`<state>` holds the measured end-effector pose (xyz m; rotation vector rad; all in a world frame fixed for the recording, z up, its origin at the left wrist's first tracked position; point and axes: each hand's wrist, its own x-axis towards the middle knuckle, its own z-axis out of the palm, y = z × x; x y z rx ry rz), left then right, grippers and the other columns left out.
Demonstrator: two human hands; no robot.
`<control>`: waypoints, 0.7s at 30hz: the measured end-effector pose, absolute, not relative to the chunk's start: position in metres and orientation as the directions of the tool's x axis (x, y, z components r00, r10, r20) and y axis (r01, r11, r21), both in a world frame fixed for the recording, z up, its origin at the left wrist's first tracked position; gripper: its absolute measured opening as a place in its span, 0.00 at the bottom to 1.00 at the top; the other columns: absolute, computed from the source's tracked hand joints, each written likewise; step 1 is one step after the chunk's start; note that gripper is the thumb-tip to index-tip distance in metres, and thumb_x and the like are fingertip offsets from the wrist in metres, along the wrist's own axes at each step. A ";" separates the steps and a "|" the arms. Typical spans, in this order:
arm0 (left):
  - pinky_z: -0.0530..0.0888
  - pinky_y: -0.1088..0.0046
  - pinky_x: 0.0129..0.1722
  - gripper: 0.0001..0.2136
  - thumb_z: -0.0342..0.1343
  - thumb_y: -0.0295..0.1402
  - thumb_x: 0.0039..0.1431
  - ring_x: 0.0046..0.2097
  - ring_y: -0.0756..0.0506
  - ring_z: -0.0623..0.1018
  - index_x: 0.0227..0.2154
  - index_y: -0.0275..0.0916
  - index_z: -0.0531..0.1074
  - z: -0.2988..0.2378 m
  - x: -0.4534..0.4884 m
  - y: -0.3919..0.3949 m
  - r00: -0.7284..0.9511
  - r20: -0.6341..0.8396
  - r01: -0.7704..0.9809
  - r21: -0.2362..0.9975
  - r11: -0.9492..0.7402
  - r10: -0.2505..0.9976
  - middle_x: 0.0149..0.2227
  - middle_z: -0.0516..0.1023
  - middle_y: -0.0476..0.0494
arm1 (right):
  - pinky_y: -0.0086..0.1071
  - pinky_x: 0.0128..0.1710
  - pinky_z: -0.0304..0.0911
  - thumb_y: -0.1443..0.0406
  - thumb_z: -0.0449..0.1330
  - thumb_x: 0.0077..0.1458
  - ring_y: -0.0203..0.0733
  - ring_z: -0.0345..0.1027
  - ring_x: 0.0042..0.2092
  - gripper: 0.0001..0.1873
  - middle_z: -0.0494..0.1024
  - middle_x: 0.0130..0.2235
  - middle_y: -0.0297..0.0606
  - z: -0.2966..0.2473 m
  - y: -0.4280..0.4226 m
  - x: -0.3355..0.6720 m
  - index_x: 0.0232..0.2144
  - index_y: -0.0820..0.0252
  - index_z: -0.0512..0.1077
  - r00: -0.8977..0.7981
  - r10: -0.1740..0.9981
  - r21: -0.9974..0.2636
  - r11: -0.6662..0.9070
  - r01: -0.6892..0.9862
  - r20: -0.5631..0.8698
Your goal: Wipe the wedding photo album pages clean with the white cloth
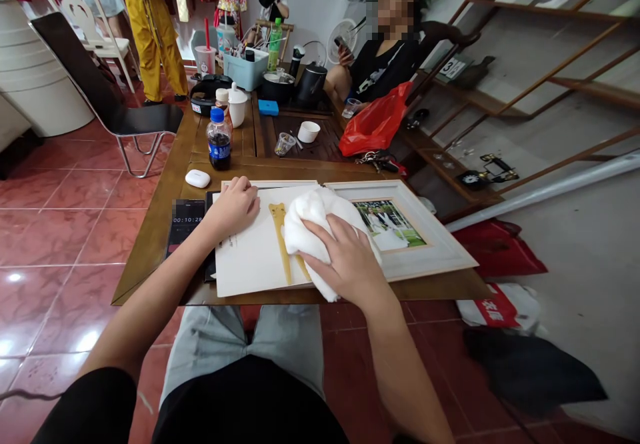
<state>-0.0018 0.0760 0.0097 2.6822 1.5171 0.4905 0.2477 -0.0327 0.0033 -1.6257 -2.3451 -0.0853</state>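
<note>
A white board [250, 257] with a yellow strip [280, 231] on it lies on the wooden table [160, 224] in front of me. My left hand [234, 205] rests on the board's top left corner, fingers curled down against it. My right hand [345, 261] is closed on a crumpled white cloth [307, 221], which it presses onto the board's right side. Just to the right lies a white picture frame [430, 241] with a photo in it, partly under the cloth.
A phone showing a timer [184, 223], a white earbud case [197, 178] and a cola bottle [219, 141] lie to the left. Cups, a kettle and a red bag [375, 124] crowd the far end. One person sits beyond the table; another stands at far left by a chair [107, 91].
</note>
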 end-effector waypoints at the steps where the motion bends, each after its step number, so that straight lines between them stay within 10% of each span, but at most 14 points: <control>1: 0.71 0.53 0.55 0.14 0.45 0.32 0.71 0.51 0.35 0.72 0.42 0.33 0.76 0.010 -0.002 0.076 0.480 0.262 0.831 0.169 -0.529 0.837 0.45 0.72 0.33 | 0.57 0.58 0.61 0.46 0.48 0.68 0.62 0.61 0.65 0.31 0.69 0.63 0.52 0.006 -0.023 0.247 0.66 0.50 0.66 -0.328 0.913 -0.124 0.364 0.923 0.241; 21: 0.71 0.55 0.55 0.13 0.45 0.31 0.71 0.52 0.36 0.72 0.42 0.34 0.76 0.006 0.002 0.072 0.416 0.287 0.860 0.185 -0.476 0.863 0.46 0.73 0.34 | 0.56 0.59 0.60 0.44 0.49 0.67 0.61 0.60 0.66 0.33 0.67 0.63 0.52 0.006 -0.018 0.262 0.67 0.48 0.65 -0.385 0.896 -0.153 0.422 0.893 0.222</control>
